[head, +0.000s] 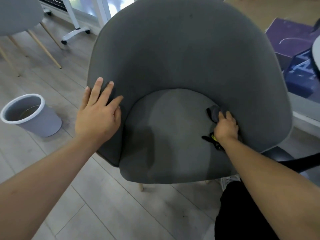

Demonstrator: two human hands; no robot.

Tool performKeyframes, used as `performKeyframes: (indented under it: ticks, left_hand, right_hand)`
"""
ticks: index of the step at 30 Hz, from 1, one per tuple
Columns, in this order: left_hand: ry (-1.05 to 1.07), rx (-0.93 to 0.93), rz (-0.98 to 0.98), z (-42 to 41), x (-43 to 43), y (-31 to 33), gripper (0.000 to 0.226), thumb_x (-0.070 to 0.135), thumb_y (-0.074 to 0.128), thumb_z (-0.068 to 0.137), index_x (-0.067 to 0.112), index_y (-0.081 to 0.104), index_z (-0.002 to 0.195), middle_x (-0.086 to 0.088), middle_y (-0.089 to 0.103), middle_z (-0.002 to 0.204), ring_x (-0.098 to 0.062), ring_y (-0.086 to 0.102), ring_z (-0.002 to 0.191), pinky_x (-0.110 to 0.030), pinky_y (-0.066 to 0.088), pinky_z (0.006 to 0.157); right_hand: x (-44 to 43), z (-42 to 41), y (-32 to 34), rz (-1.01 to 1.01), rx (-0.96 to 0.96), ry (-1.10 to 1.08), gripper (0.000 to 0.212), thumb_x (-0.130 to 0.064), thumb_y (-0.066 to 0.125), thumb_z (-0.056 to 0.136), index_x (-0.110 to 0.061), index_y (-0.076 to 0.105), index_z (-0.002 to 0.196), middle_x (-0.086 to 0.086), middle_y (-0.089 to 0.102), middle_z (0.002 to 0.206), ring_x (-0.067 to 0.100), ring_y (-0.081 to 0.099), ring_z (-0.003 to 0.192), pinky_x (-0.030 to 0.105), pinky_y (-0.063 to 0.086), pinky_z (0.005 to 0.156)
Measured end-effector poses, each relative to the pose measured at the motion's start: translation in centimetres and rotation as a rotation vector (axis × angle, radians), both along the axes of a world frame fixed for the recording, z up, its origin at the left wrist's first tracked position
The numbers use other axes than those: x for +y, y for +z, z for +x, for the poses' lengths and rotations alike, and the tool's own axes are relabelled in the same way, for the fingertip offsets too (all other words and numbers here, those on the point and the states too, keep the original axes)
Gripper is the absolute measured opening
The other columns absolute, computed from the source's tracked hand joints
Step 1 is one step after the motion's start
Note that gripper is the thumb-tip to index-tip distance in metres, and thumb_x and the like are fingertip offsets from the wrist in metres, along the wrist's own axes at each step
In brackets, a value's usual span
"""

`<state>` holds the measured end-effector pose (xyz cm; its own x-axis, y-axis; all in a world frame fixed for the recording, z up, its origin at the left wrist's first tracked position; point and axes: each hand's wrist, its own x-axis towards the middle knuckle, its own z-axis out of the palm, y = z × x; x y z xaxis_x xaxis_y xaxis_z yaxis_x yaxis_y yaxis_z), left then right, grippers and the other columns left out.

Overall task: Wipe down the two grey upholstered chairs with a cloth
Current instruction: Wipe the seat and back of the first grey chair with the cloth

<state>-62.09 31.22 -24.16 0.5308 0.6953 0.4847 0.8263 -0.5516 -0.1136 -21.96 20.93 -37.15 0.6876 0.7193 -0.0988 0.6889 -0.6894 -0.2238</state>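
One white-rimmed grey bin (45, 125) on floor (103, 205) near the chair (173, 58)

Dark cloth (215, 113) lies bunched on the grey chair (173, 49), against its backrest.

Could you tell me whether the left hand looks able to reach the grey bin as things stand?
Probably yes: the left hand lies flat on the arm of the chair, and the bin stands beside and below it with nothing between, though stooping seems needed.
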Motion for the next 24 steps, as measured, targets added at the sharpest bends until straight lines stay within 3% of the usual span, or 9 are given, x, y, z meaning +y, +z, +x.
performKeyframes:
  ticks: [6,9,14,19,22,24]
  left_hand:
    - [0.013,-0.001,0.006,0.1,0.0,0.1,0.045,0.031,0.034,0.104,0.019,0.062,0.137,-0.010,0.037,0.160,-0.031,0.013,0.155,-0.053,0.013,0.125]
    - [0.022,0.009,0.014,0.0,-0.1,0.0,0.044,0.030,0.035,0.104,0.019,0.063,0.136,-0.010,0.038,0.160,-0.031,0.015,0.155,-0.054,0.015,0.124]
    - [0.031,0.045,0.003,-0.1,0.2,0.0,0.045,0.031,0.035,0.103,0.019,0.064,0.135,-0.010,0.037,0.161,-0.031,0.013,0.155,-0.055,0.016,0.123]
    - [0.031,0.087,-0.013,-0.2,0.0,0.1,0.044,0.029,0.035,0.102,0.017,0.065,0.133,-0.011,0.037,0.160,-0.034,0.013,0.155,-0.056,0.015,0.123]
    - [0.065,0.128,-0.048,0.0,-0.3,0.6,0.046,0.030,0.034,0.102,0.017,0.064,0.134,-0.011,0.034,0.162,-0.034,0.008,0.156,-0.057,0.010,0.124]
    - [0.121,0.185,-0.058,0.7,-0.3,0.7,0.043,0.031,0.037,0.102,0.020,0.064,0.134,-0.011,0.031,0.163,-0.035,0.003,0.156,-0.060,0.000,0.123]
  right_hand:
    - [5.6,-7.5,0.3,0.037,0.070,0.046,0.071,-0.011,0.049,0.093,-0.018,0.015,0.155,0.011,0.000,0.163,0.031,0.007,0.148,0.045,0.018,0.117]
    - [8.0,-15.5,0.7,0.042,0.105,0.233,0.077,-0.013,0.053,0.092,-0.022,0.011,0.156,0.009,-0.003,0.164,0.030,0.004,0.149,0.042,0.015,0.118]
    - [9.5,-26.4,1.0,-0.002,0.110,0.571,0.066,-0.020,0.042,0.097,-0.032,0.012,0.155,0.006,-0.001,0.164,0.028,0.002,0.149,0.043,0.011,0.118]
    - [8.1,-22.8,1.5,-0.038,0.114,0.620,0.072,-0.013,0.049,0.094,-0.028,0.015,0.155,0.007,0.000,0.164,0.031,0.006,0.149,0.043,0.014,0.119]
    - [5.9,-16.3,1.7,-0.058,0.091,0.492,0.090,-0.013,0.065,0.087,-0.023,0.008,0.156,0.010,-0.004,0.163,0.032,0.007,0.148,0.042,0.015,0.119]
    - [4.1,-11.3,2.0,-0.085,0.076,0.395,0.095,-0.013,0.067,0.086,-0.023,0.003,0.156,0.009,-0.007,0.163,0.032,0.006,0.148,0.041,0.013,0.120]
